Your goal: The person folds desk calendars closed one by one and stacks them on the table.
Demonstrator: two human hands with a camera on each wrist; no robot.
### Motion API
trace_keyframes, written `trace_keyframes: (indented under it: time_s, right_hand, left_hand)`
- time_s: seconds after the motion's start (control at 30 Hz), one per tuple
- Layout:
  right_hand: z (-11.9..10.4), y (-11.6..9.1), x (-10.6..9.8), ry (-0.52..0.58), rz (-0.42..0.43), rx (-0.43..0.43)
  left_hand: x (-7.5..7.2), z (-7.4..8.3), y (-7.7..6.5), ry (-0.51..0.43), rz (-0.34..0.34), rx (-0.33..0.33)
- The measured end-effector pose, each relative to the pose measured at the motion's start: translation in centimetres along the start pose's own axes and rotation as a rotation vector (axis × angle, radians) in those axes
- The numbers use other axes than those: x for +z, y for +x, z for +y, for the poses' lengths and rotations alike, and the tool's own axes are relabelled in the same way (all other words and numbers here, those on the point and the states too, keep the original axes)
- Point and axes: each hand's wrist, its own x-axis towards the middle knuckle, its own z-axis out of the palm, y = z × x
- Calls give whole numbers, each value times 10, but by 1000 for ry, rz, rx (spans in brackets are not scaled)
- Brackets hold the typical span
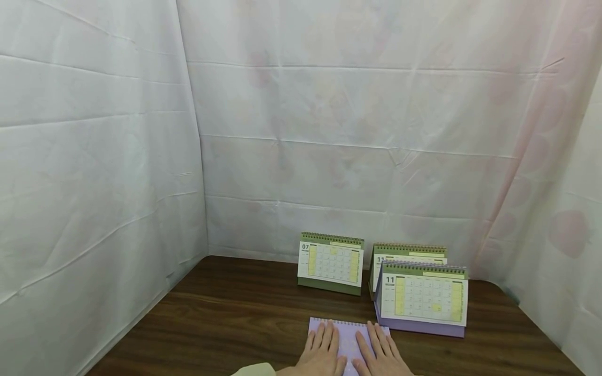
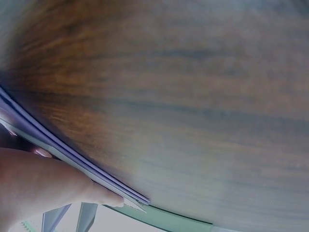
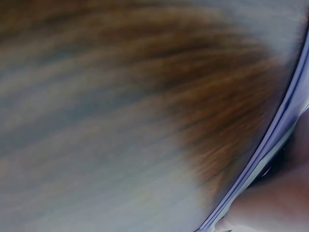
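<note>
A purple spiral-bound desk calendar (image 1: pixel 348 334) lies folded flat at the front of the table, its coil along the far edge. My left hand (image 1: pixel 322 351) rests on its left half with the fingers straight and pointing away from me. On the right half, my right hand (image 1: pixel 382 352) lies the same way, fingers spread a little. Both thumbs point inward over the cover. In the left wrist view the calendar's layered edge (image 2: pixel 79 154) runs beneath the left hand (image 2: pixel 43 186). The right wrist view shows the opposite edge (image 3: pixel 263 154) beneath the right hand (image 3: pixel 275 203).
A green desk calendar (image 1: pixel 331 263) showing 07 stands at the back. To its right stand another green calendar (image 1: pixel 409 249) and, overlapping it in front, a purple one (image 1: pixel 423 300) showing 11. Pale curtains (image 1: pixel 301 130) enclose the dark wooden table (image 1: pixel 226 324).
</note>
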Motion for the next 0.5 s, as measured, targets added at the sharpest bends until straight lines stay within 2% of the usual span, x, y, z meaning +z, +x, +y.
trace_keyframes:
  time_s: [0.07,0.2,0.27,0.37,0.5]
  right_hand:
    - [1,1,-1,57,-35,5]
    - [6,13,-17,326,-238,34]
    - [10,23,-29,422,-343,59]
    - [15,36,-45,425,-412,94]
    - [16,44,-61,372,-407,223]
  left_hand:
    - [-1,0,0,3,-5,1]
    - [-11,1,1,44,-35,21]
    - [-20,1,1,40,-47,36]
    - [-34,2,0,8,-37,31]
    - [-48,-2,-4,-74,20,-24]
